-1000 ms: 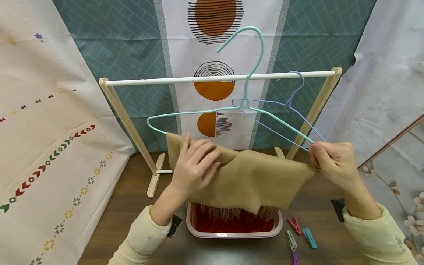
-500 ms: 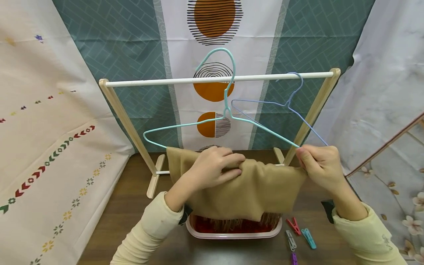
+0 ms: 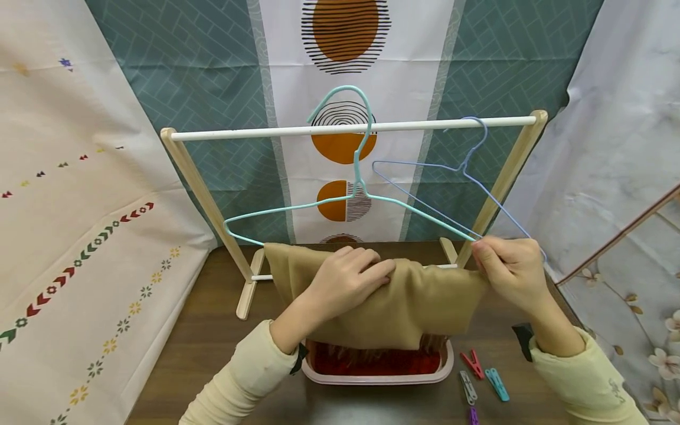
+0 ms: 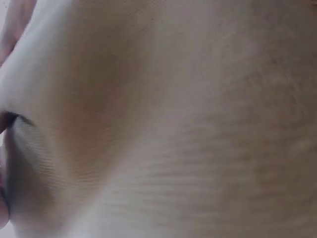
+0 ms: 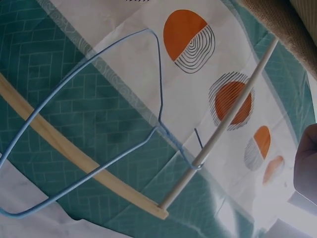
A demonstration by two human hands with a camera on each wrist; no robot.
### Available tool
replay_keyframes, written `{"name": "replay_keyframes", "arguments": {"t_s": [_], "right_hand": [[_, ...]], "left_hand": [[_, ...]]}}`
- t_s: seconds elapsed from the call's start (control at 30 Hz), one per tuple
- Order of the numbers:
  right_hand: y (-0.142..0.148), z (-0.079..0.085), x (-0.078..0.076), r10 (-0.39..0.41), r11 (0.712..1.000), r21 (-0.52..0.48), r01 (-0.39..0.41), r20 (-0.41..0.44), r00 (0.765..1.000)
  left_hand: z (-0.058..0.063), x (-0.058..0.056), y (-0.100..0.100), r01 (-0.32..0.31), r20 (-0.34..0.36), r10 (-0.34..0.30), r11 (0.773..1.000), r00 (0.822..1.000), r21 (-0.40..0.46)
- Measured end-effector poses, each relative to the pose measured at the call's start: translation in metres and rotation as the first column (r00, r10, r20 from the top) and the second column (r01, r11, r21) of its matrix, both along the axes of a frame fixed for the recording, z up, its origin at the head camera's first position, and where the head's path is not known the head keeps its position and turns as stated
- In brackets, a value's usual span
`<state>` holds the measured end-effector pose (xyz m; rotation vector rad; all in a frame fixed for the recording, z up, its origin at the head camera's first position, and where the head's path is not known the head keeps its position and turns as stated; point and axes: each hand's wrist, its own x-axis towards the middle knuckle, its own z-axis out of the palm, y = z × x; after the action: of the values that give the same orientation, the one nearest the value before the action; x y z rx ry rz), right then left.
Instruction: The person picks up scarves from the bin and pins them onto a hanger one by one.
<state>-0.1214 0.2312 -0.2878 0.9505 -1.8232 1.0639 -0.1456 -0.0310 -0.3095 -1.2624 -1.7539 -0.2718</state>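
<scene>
The slim, smooth mint hanger (image 3: 357, 169) has a rounded hook; the rack (image 3: 199, 186) behind is pale wood with a white rod. Tan cloth (image 3: 427, 295), finely ribbed (the left-wrist view is blurry), drapes in soft folds from the hanger above a pink-rimmed basin (image 3: 377, 379). The left hand (image 3: 345, 280) grips the cloth with bent fingers; the right hand (image 3: 511, 271) holds the hanger's end in closely curled fingers.

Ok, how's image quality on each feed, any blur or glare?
Head: mostly sharp and evenly lit, pale sheen on the wooden surface below the tub; left wrist: blurred, brown cloth filling nearly everything; right wrist: dim, washed out at lower right, blue hanger still traceable.
</scene>
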Motion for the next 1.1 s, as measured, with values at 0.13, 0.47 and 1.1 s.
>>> {"name": "replay_keyframes", "arguments": {"t_s": [0.13,0.47,1.1], "right_hand": [[-0.003,-0.003,0.0,0.006,1.0,0.016,-0.006,-0.012,1.0],[-0.003,-0.006,0.002,-0.007,1.0,0.013,0.008,-0.036,0.999],[0.01,-0.006,0.007,0.011,1.0,-0.022,-0.013,-0.073,0.997]], "left_hand": [[-0.007,-0.002,0.001,0.005,-0.056,-0.004,1.0,0.998,0.016],[-0.011,-0.003,-0.003,0.011,-0.145,-0.002,0.998,0.989,0.064],[-0.01,-0.008,-0.026,-0.005,-0.228,-0.014,0.997,0.974,-0.083]]}}
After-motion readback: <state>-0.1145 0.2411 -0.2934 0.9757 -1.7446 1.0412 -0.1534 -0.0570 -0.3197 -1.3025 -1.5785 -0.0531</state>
